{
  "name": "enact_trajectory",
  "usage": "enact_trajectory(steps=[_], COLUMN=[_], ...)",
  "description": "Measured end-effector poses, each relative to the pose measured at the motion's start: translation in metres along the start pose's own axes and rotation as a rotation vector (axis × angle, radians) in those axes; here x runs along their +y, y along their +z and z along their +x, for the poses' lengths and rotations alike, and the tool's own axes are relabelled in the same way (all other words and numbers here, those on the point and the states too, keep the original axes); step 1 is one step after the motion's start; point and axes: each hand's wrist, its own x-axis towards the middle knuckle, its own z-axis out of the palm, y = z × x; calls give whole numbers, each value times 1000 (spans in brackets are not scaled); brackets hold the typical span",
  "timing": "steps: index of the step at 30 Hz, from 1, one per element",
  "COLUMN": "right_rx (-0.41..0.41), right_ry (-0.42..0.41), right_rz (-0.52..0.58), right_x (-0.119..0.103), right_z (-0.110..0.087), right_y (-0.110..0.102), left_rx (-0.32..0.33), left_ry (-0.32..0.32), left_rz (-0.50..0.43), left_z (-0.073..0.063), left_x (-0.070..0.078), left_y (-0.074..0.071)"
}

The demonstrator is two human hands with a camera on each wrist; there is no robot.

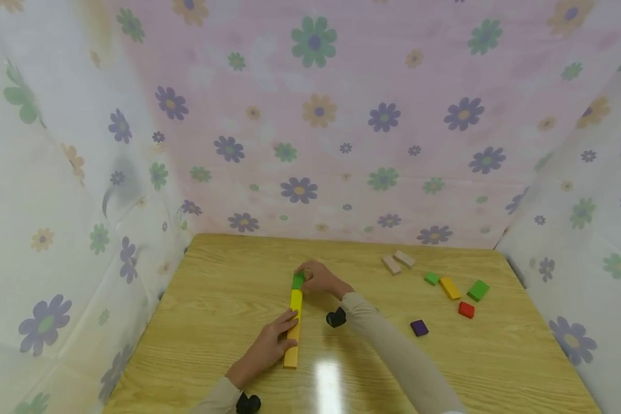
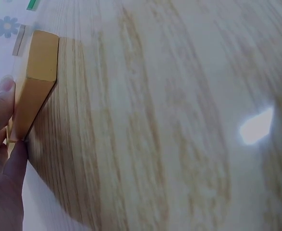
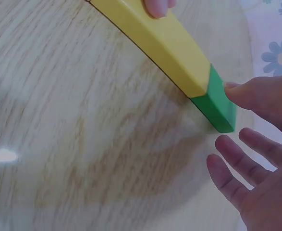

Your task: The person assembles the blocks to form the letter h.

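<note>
In the head view a straight row of blocks lies on the table, with an orange block (image 1: 291,356) at the near end, a yellow block (image 1: 296,299) beyond it and a green block (image 1: 298,280) at the far end. My left hand (image 1: 267,344) rests across the orange and yellow part, thumb and fingers touching it. My right hand (image 1: 322,279) is at the green block. One digit touches that green block (image 3: 217,107) in the right wrist view, while the other fingers are spread beside its end. The left wrist view shows the orange block (image 2: 37,91) close up, its far part hidden by fingers.
To the right lie two plain wooden blocks (image 1: 391,265), a small green block (image 1: 432,278), an orange block (image 1: 450,288), a larger green block (image 1: 478,290), a red block (image 1: 466,310) and a purple block (image 1: 419,328). Flowered cloth (image 1: 341,144) encloses the wooden table (image 1: 227,287).
</note>
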Motion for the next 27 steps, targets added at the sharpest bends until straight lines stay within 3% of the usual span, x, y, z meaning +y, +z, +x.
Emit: enact_trajectory(steps=[16, 27], right_rx=[83, 181], right_ry=[-75, -128], right_rz=[-74, -87], right_x=[-3, 6], right_z=[-30, -67], right_y=[-45, -78], left_rx=[-18, 7], left_ry=[-21, -8], left_rz=[-18, -20], left_z=[-1, -1], left_x=[3, 2], left_y=[0, 0])
